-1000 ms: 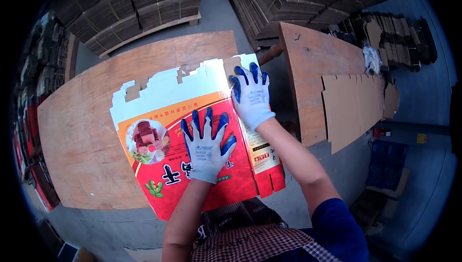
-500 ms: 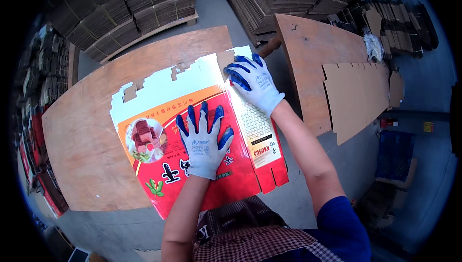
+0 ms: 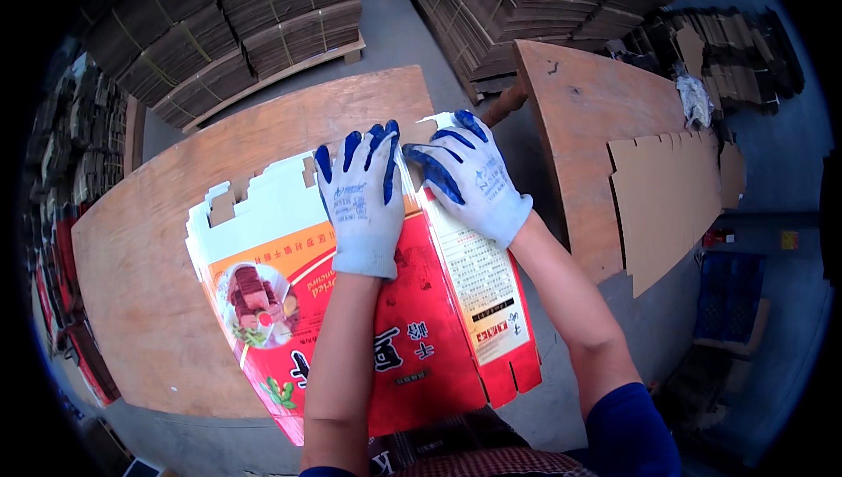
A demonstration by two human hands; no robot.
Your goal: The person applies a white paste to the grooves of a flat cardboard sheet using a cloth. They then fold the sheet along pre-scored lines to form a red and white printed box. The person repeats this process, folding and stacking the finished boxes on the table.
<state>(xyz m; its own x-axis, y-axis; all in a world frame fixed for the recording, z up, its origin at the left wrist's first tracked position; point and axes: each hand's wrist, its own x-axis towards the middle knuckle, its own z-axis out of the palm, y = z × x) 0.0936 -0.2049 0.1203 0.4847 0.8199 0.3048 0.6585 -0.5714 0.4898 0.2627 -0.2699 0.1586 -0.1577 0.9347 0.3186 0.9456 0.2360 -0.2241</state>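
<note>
A flattened printed carton [image 3: 412, 302], red and orange with a white flap edge, lies on the wooden table before me. Both my hands wear white gloves with blue-coated fingers. My left hand [image 3: 361, 201] rests flat on the carton's far part, fingers stretched forward and slightly apart, holding nothing. Close to its right, my right hand [image 3: 474, 174] is bent over the far right corner of the carton, by the white side panel. Its fingers are curled at the edge there; their tips are partly hidden. Notches and a brown cardboard piece [image 3: 224, 207] show along the white edge.
The wooden table [image 3: 149, 302] extends left of the carton. A second wooden board [image 3: 579, 117] stands at the right, bearing a plain brown cardboard sheet [image 3: 667, 196]. Tied stacks of cardboard [image 3: 289, 3] rise at the back. A blue crate [image 3: 728, 297] sits low at the right.
My left hand has slid forward from the carton's middle to its far edge, beside my right hand. My right hand stays at the far right corner. The whole view has shifted slightly.
</note>
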